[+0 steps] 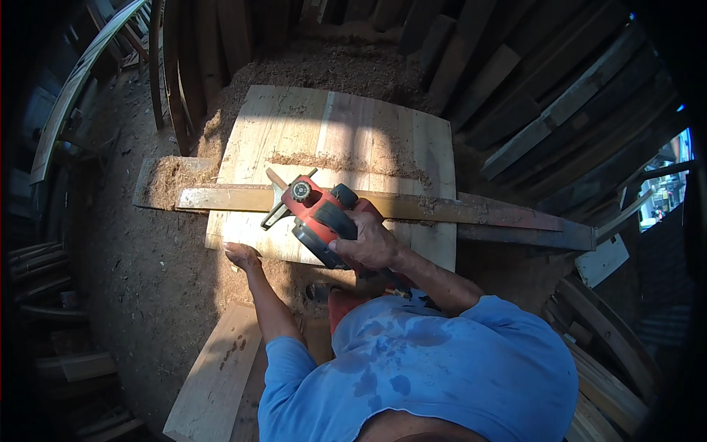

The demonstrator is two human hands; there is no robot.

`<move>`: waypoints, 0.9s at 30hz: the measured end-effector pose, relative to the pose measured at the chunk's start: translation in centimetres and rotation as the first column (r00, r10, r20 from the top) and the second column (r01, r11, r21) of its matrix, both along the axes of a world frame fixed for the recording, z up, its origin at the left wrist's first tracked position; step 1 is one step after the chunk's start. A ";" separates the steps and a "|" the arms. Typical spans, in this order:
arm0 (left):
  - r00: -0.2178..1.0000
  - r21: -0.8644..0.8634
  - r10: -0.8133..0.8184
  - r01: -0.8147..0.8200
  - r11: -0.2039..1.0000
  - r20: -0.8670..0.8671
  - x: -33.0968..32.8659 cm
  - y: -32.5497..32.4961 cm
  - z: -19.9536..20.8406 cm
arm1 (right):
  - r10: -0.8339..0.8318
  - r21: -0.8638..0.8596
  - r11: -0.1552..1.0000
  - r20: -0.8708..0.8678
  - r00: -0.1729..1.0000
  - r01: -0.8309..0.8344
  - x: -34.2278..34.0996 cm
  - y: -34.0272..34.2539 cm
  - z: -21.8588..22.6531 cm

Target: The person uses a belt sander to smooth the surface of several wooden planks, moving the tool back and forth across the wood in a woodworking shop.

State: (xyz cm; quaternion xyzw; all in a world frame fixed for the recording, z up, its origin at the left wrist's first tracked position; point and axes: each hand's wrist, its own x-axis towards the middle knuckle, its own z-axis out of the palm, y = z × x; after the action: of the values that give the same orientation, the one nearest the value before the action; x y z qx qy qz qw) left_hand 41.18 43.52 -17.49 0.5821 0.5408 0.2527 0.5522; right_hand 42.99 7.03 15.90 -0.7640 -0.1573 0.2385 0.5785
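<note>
Wore a blue shirt (pixel 442 361), blotched with dark patches, nearest the camera. Leaned toward a wide, pale panel (pixel 287 125) of joined planks, part sunlit and part shaded. Left a loose plank (pixel 210 372) lying just off the panel's near edge, toward its near left corner. Had a long, narrow timber (pixel 239 198) laid across the panel's nearer half, overrunning its left and right edges. Held a red-and-black power planer (pixel 312 214) over the timber, left of the middle of the panel's near edge, with the right grip (pixel 368 243) wrapped around its black handle. Reached the left grip (pixel 243 255) to the panel's near edge, close to the near left corner; could not tell whether clasping the edge or merely resting there. Saw curled shavings (pixel 317 160) strewn along the panel just beyond the timber.
</note>
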 end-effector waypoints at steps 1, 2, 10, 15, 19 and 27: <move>0.998 0.037 -0.030 0.028 0.999 0.048 -1.0 -0.1 0.0 | -0.016 -0.004 1.000 0.001 1.000 0.016 0.2 0.2 0.8; 0.999 0.016 0.013 -0.014 1.000 0.039 -1.3 -0.6 -0.2 | -0.028 -0.009 1.000 0.002 1.000 0.028 0.2 0.2 2.0; 0.999 0.047 0.006 -0.009 0.999 0.052 -1.9 -2.5 4.0 | -0.016 -0.008 1.000 0.008 1.000 0.016 1.2 1.3 2.5; 0.995 0.056 0.034 -0.029 0.998 -0.092 -2.0 -2.1 3.1 | 0.019 0.005 1.000 -0.029 0.999 -0.018 1.4 2.5 2.4; 0.994 0.092 -0.016 0.026 0.995 -0.111 -2.0 -2.6 3.8 | 0.034 0.054 0.998 -0.110 0.993 -0.028 0.8 2.7 2.8; 0.887 0.228 -0.003 0.122 0.966 -0.461 -5.0 1.6 7.2 | 0.114 0.184 0.977 -0.015 0.993 -0.109 -0.1 -4.8 -0.5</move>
State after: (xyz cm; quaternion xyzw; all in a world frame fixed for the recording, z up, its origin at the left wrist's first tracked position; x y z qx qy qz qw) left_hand 36.21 45.15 -10.25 0.7073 0.5998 0.1569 0.3395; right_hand 42.84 2.20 15.40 -0.6946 -0.2137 0.2648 0.6338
